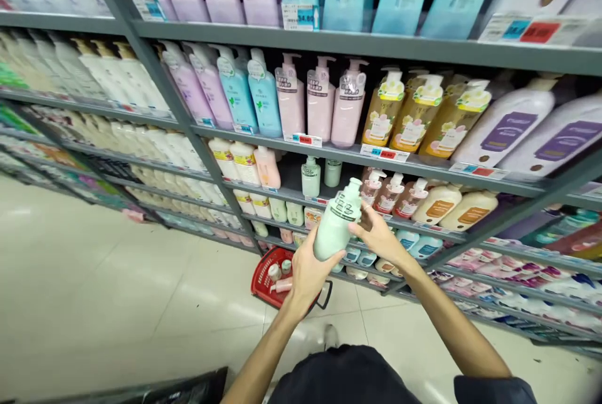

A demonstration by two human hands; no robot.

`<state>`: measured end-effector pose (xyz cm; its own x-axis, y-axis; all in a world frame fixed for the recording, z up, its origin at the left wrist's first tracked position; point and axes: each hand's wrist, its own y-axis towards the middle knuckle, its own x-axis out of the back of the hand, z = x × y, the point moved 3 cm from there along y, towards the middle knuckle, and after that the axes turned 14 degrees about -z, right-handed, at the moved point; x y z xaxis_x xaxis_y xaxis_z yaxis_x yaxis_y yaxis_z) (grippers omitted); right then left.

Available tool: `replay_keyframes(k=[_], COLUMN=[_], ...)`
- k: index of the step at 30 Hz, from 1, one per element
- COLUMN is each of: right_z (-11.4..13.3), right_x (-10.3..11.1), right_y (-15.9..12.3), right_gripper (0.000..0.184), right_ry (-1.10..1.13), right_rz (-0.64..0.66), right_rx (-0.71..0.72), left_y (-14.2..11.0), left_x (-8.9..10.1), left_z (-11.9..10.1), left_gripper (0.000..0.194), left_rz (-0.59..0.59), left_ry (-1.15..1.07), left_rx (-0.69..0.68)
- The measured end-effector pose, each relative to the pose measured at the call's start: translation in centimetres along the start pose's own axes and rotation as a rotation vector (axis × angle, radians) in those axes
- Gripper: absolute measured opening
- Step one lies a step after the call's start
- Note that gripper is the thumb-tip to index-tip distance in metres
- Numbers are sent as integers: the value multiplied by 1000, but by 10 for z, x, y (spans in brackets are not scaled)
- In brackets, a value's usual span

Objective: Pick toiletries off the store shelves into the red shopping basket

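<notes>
A pale green pump bottle (333,234) with a dark-lettered label is held tilted in front of the shelves. My left hand (306,269) is wrapped around its lower part, with the thumb across the base. Near the neck, my right hand (374,231) grips the bottle's right side with its fingers. Behind it, two similar green pump bottles (310,177) stand on the middle shelf. Below my left hand, a red shopping basket (259,278) sits on the floor, partly hidden by my forearm. A pink pump bottle (282,285) and small white containers lie in it.
Pink pump bottles (322,106) and yellow pump bottles (383,112) line the shelf above. Red-brown pump bottles (392,194) stand right of my hands. A grey shelf edge (329,40) runs across the top. A dark object (202,386) lies at the lower left on the tiled floor (141,285).
</notes>
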<state>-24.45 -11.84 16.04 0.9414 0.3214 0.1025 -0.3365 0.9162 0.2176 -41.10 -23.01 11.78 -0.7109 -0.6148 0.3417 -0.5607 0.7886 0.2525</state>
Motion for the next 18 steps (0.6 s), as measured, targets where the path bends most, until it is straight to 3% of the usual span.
replay_keyframes(k=[3,7,12,15,18], right_z=[-23,-44,-46,-44,-42], right_x=[10,14,16,16,11], right_y=[9,27,56,74,89], right_gripper=[79,74,75,75,76], right_ry=[-120,-125,-162,-188,-169], right_rz=[-108,-190,-174,-173,-154], right_rx=[-47,16,203,261,256], left_y=[5,30,78,107,129], left_x=[-25,-48,-28,-17,-25], left_z=[12,44,66,61,52], left_gripper=[86,86,53,56,73], left_rz=[8,134,139,154,266], left_ry=[94,-109,-172,-204,-239], left_rx=[-1,-48,-37,-13,-72])
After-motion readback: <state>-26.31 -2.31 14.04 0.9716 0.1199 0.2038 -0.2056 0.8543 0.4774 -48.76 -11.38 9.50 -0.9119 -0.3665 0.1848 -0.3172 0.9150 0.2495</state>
